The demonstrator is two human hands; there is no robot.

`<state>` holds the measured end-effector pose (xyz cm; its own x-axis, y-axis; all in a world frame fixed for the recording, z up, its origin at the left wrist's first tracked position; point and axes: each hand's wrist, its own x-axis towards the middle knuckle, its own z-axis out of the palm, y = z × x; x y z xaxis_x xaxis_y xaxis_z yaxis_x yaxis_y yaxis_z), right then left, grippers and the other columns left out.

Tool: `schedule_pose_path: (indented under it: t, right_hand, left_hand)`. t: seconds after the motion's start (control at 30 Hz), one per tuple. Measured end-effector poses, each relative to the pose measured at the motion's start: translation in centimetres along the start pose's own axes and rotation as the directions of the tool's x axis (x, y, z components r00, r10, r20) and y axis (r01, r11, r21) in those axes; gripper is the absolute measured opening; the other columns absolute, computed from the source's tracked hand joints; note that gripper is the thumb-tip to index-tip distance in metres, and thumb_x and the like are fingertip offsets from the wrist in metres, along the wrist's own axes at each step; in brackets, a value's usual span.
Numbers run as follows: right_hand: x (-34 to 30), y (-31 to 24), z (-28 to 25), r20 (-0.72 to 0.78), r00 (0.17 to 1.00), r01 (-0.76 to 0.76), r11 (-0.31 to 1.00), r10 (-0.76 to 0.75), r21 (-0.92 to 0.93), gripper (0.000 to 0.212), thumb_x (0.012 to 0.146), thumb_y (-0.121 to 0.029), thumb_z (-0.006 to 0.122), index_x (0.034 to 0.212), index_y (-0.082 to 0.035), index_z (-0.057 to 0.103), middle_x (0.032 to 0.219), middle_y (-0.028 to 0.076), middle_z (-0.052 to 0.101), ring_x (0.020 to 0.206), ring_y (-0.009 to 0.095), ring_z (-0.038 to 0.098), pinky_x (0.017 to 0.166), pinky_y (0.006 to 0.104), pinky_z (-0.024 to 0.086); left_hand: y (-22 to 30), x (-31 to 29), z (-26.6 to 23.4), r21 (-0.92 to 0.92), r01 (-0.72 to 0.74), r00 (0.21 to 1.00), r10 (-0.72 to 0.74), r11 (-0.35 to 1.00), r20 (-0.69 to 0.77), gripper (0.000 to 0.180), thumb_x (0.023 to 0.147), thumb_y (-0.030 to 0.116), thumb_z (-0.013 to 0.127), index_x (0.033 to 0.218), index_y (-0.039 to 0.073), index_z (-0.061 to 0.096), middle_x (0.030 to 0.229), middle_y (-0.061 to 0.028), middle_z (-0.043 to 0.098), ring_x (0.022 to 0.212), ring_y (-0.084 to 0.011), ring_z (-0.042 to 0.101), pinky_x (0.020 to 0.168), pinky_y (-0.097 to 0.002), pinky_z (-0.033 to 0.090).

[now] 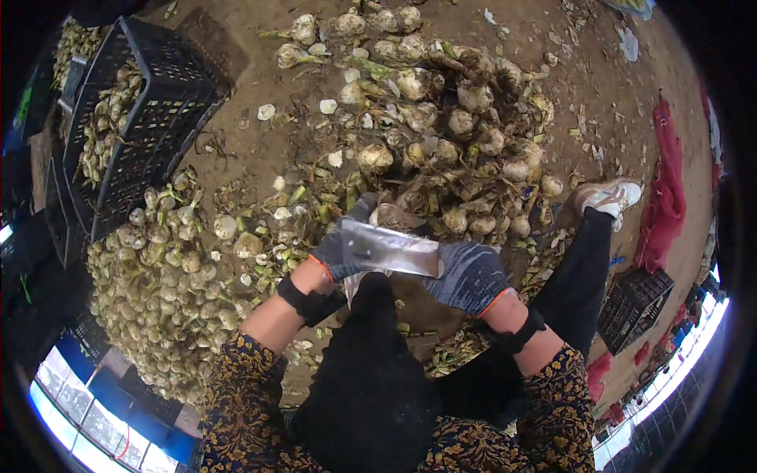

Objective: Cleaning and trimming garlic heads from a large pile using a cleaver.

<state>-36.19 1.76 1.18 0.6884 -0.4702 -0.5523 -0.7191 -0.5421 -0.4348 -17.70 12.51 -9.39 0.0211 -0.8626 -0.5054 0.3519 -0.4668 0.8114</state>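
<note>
My right hand (471, 277), in a grey knit glove, grips a broad shiny metal blade (390, 251), a knife by its look; its handle is hidden in the fist. The blade points left and covers part of my gloved left hand (344, 251). Closed fingers of that hand hold a dirty brownish garlic bulb (394, 217) just beyond the blade. Past both hands, a heap of soil-covered garlic bulbs (465, 118) with roots and stalks lies on the ground. To the left is a large pile of paler, trimmed garlic bulbs (162, 292).
A black plastic crate (169, 110) with garlic in it stands at the far left. On the right lie a red mesh sack (666, 189) and a small black crate (633, 309). My outstretched leg ends in a white shoe (609, 199). Peel scraps (266, 112) litter the dirt floor.
</note>
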Motion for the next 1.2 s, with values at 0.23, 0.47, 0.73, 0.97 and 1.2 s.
schedule_pose_path:
  t: [0.23,0.47,0.73,0.97,1.2]
  right_hand:
    - [0.1,0.5,0.2,0.051,0.999,0.007,1.0,-0.006,-0.021,0.037,0.065,-0.04,0.058,0.068,-0.004,0.058,0.061,0.016,0.056,0.057,0.032,0.056,0.053,0.0399,0.044]
    - [0.1,-0.1,-0.3,0.097,0.995,0.015,1.0,-0.014,-0.017,0.037,0.063,-0.041,0.058,0.069,-0.005,0.059,0.063,0.016,0.057,0.06,0.032,0.056,0.055,0.0406,0.045]
    - [0.9,0.3,-1.0,0.189,0.982,0.017,1.0,-0.012,-0.023,0.034,0.061,-0.036,0.056,0.07,-0.003,0.06,0.066,0.018,0.058,0.063,0.032,0.058,0.059,0.0399,0.046]
    - [0.7,2.3,-0.3,0.165,0.986,-0.012,0.997,0.026,-0.081,0.031,0.064,-0.034,0.055,0.069,-0.003,0.059,0.066,0.018,0.058,0.063,0.032,0.057,0.059,0.0394,0.046]
    - [0.1,3.5,1.4,-0.075,0.978,0.2,0.976,-0.194,0.085,0.015,0.07,-0.019,0.054,0.081,-0.01,0.058,0.071,0.009,0.057,0.062,0.029,0.055,0.054,0.0372,0.044]
  left_hand:
    - [-1.8,-0.2,-1.5,0.031,0.201,0.949,-0.202,0.979,0.241,0.064,0.068,0.009,0.066,0.122,0.0,0.033,0.108,-0.0097,0.053,0.094,-0.0149,0.051,0.084,-0.0286,0.041]
    - [-3.4,-0.4,-1.5,-0.067,0.055,0.948,-0.031,0.996,0.316,0.055,0.081,0.004,0.048,0.129,0.0,0.02,0.123,-0.0158,0.038,0.106,-0.0203,0.044,0.09,-0.0318,0.04]
    - [-3.0,-1.1,-0.1,-0.447,0.151,0.971,-0.048,0.882,0.233,0.037,0.073,0.006,0.06,0.109,0.0,0.052,0.1,-0.008,0.058,0.086,-0.0166,0.057,0.074,-0.0262,0.048]
    - [2.3,-1.5,0.4,0.435,-0.536,0.84,0.409,0.723,0.356,0.04,0.066,0.016,0.07,0.101,0.003,0.055,0.09,-0.0083,0.058,0.081,-0.0156,0.056,0.071,-0.0271,0.047]
    - [6.4,-1.8,2.1,-0.127,-0.086,0.982,0.063,0.988,-0.178,0.048,0.074,0.001,0.061,0.116,0.008,0.038,0.104,-0.0059,0.049,0.093,-0.0152,0.051,0.08,-0.0299,0.046]
